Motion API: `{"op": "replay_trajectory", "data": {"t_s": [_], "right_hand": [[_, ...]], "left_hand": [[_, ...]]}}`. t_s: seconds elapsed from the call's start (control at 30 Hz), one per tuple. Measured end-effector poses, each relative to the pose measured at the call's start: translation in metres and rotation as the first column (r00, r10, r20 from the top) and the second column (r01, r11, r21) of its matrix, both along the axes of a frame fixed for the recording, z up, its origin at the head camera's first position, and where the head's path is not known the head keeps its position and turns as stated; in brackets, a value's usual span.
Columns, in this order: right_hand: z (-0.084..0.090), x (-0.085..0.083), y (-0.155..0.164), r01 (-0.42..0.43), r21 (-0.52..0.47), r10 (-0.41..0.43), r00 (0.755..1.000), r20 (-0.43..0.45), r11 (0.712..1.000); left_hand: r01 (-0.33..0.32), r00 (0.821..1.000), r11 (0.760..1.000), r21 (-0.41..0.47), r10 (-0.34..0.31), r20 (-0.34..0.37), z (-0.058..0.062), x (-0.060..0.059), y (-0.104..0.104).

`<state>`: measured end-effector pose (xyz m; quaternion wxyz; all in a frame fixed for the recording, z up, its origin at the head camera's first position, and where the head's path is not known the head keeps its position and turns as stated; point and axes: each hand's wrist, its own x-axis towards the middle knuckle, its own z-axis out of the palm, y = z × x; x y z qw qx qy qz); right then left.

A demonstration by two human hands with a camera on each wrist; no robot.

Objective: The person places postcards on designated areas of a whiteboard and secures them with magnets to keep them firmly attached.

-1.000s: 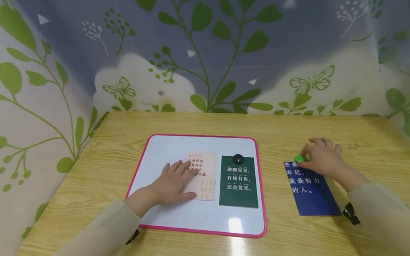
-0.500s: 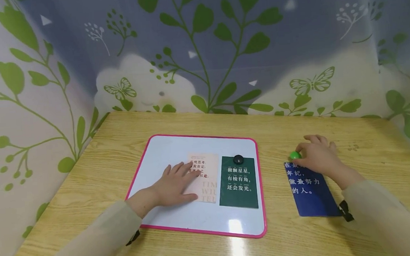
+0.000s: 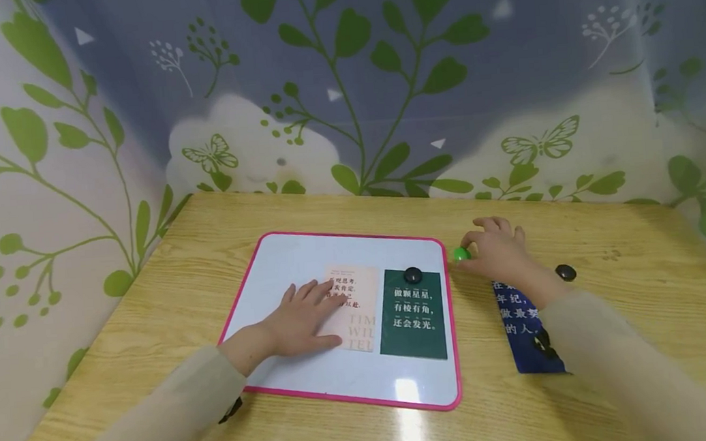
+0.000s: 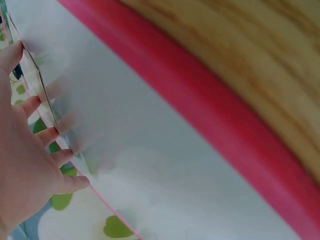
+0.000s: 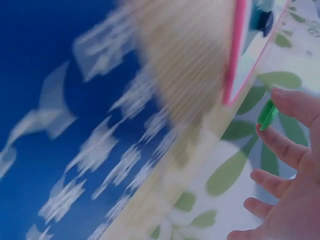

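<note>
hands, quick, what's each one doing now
Left hand: open, flat on the pale pink card.
Right hand: pinching the green magnet.

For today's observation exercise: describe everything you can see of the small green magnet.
The green magnet is a small, round, bright green disc, plastic by its look. The right hand pinches it at the fingertips, just off the right edge of the pink-framed whiteboard, above the wooden table. The right wrist view shows it edge-on.
</note>
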<state>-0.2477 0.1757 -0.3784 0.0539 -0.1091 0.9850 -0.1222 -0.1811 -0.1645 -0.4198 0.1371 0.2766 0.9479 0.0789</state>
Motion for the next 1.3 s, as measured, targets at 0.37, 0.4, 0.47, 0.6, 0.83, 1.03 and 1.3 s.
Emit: {"op": "replay_trajectory", "data": {"t_s": [0.37, 0.4, 0.47, 0.6, 0.83, 1.03, 1.3], "right_hand": [[0.0, -0.015, -0.072, -0.062, -0.036, 0.062, 0.998, 0.011, 0.997], [0.0, -0.015, -0.079, -0.072, -0.042, 0.072, 0.997, 0.008, 0.997], [0.0, -0.016, -0.092, -0.088, -0.05, 0.088, 0.996, 0.008, 0.995], [-0.004, -0.017, -0.115, -0.109, -0.051, 0.109, 0.994, 0.007, 0.993], [-0.012, -0.018, -0.14, -0.129, -0.036, 0.13, 0.991, 0.013, 0.991], [-0.018, -0.019, -0.149, -0.145, -0.007, 0.145, 0.989, 0.022, 0.989], [-0.021, -0.019, -0.158, -0.142, -0.014, 0.142, 0.989, 0.036, 0.99]], "left_hand": [[-0.005, 1.0, 1.0, -0.012, 0.005, 0.005, -0.003, -0.002, -0.002], [-0.006, 1.0, 1.0, -0.014, 0.006, 0.006, -0.003, -0.002, -0.002], [-0.006, 1.0, 1.0, -0.018, 0.006, 0.007, -0.003, -0.002, -0.002], [0.004, 1.0, 0.999, -0.036, -0.003, 0.02, -0.003, -0.001, -0.003], [0.017, 0.999, 0.998, -0.055, -0.014, 0.053, -0.002, -0.002, -0.004], [0.01, 0.998, 0.997, -0.074, -0.005, 0.065, -0.005, -0.002, -0.004], [0.003, 0.998, 0.997, -0.076, 0.002, 0.069, -0.005, -0.002, -0.005]]}}
